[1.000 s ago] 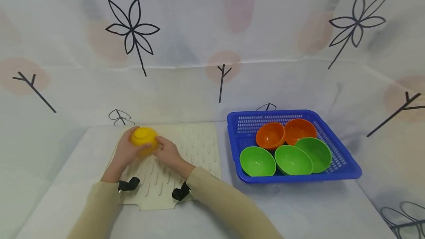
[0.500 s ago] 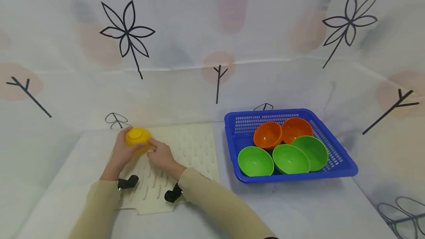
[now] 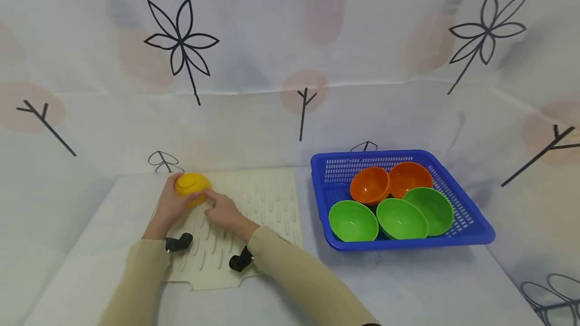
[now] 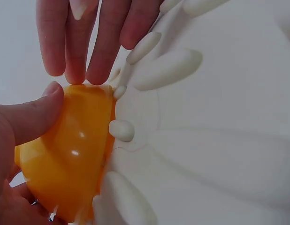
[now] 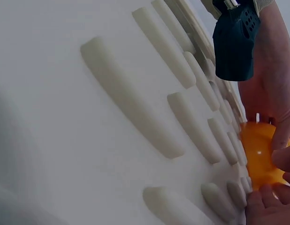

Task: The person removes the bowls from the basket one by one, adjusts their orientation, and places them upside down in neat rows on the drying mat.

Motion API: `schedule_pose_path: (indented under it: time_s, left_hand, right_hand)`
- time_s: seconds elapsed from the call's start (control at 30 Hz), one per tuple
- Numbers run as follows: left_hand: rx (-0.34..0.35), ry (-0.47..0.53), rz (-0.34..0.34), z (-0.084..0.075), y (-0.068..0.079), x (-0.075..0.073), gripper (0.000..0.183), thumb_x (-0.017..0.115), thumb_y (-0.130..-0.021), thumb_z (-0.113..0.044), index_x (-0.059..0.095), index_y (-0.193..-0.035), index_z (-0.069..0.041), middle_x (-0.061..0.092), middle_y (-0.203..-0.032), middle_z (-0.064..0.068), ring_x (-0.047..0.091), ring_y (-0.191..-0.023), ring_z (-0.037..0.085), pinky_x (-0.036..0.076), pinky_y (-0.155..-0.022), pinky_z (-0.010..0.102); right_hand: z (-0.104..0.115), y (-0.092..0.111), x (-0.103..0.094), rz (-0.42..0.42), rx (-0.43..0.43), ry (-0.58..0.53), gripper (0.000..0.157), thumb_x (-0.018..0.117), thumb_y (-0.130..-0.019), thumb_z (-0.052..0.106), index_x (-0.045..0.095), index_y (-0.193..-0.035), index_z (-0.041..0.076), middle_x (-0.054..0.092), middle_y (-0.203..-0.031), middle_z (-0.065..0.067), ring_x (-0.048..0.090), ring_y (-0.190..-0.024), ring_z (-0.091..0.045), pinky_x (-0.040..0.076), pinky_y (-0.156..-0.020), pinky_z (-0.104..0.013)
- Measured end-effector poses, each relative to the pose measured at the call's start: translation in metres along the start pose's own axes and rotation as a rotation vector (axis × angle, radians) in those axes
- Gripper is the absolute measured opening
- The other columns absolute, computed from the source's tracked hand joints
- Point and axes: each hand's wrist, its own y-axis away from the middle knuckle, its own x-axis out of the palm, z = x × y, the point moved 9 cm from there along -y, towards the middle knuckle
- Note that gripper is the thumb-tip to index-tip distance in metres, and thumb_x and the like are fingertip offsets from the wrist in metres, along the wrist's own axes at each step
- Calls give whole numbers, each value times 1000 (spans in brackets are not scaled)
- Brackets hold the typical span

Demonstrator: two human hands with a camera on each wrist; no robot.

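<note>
A yellow bowl (image 3: pixel 194 183) sits upside down and tilted among the pegs of a cream pegged draining board (image 3: pixel 267 210), its foot ring facing up and forward. My left hand (image 3: pixel 172 205) grips the bowl from its left side, thumb laid across the outer wall and fingers behind it. From the right, my right hand (image 3: pixel 226 213) touches the bowl with straight fingertips. In the left wrist view those fingertips (image 4: pixel 77 77) meet the edge of the bowl, close to rounded white pegs (image 4: pixel 121 130). The bowl's inside is hidden.
To the right stands a blue perforated basket (image 3: pixel 326 185). Green bowls (image 3: pixel 353 221) lie at its front and orange bowls (image 3: pixel 369 185) behind. A patterned cloth (image 3: pixel 254 125) rises behind the table. Black wrist cameras (image 3: pixel 241 259) hang under both forearms.
The view swings slightly left and back. My right hand's fingers loosen a little against the yellow bowl's side. My left hand keeps its grip on the bowl, which stays over the board's left part.
</note>
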Motion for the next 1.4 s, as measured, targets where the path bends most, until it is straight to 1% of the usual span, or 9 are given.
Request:
schedule_pose_path:
  time_s: [0.2, 0.27, 0.33, 0.43, 0.5, 0.83, 1.0, 1.17, 1.4]
  left_hand:
    - [-4, -2, 8, 5, 2, -3, 84, 73, -91, -14, 18, -153, 1, 27, -153, 31, 31, -137, 46, 22, -115, 59]
    - [-13, 8, 10, 8, 2, -2, 85, 74, -91, -16, 18, -154, -1, 27, -154, 29, 31, -137, 46, 23, -115, 59]
    - [-27, 15, 5, 9, 2, -2, 86, 74, -91, -17, 19, -155, -3, 29, -154, 28, 32, -137, 46, 24, -115, 59]
    - [-51, 19, -4, 9, 3, -3, 87, 74, -91, -17, 18, -155, -3, 29, -154, 28, 34, -136, 46, 25, -114, 59]
    - [-67, 18, -10, 8, 3, -4, 87, 74, -91, -15, 17, -155, -3, 29, -153, 28, 34, -135, 46, 25, -114, 59]
    - [-150, 33, -2, 15, 1, 4, 87, 72, -91, -14, 15, -158, -9, 29, -156, 23, 35, -136, 44, 25, -115, 58]
    - [-126, 29, -3, 11, 0, 4, 86, 71, -92, -11, 14, -157, -8, 27, -156, 24, 33, -137, 44, 23, -116, 58]
    - [-123, 34, 2, 11, -1, 5, 87, 71, -91, -13, 15, -157, -7, 28, -155, 24, 33, -137, 44, 23, -116, 57]
    - [-122, 42, -10, 11, -1, 7, 86, 71, -91, -11, 16, -156, -6, 29, -154, 25, 33, -137, 44, 23, -116, 57]
  right_hand:
    - [2, 3, -4, -28, -8, -53, 60, 61, -89, 1, 51, -147, 14, 51, -147, 1, 48, -131, -10, 42, -103, -23]
    - [3, 8, -8, -41, 1, -95, 58, 60, -90, 0, 53, -145, 17, 54, -145, -1, 61, -112, -13, 51, -87, -23]
    - [6, 14, -14, -51, 3, -132, 55, 58, -92, 1, 55, -144, 19, 56, -143, -3, 62, -109, -14, 51, -80, -22]
    - [15, 24, -26, -59, -17, -199, 50, 56, -96, 1, 55, -143, 18, 56, -142, -5, 63, -110, -16, 53, -83, -24]
    - [23, 31, -38, -77, -40, -212, 47, 55, -97, 0, 57, -142, 16, 57, -141, -4, 54, -127, -14, 49, -98, -25]
    - [41, 68, -114, -203, -104, -303, 39, 57, -97, -3, 63, -133, 10, 63, -133, -4, 58, -123, -18, 49, -100, -30]
    - [55, 92, -155, -256, -141, -314, 38, 57, -96, -5, 63, -132, 6, 64, -130, -8, 59, -121, -20, 49, -101, -35]
    - [56, 116, -194, -295, -102, -241, 37, 57, -98, -1, 64, -132, 10, 65, -130, -4, 59, -121, -17, 47, -103, -38]
    - [36, 139, -263, -313, -16, -90, 37, 56, -100, 5, 61, -135, 15, 63, -133, -3, 55, -126, -21, 45, -106, -41]
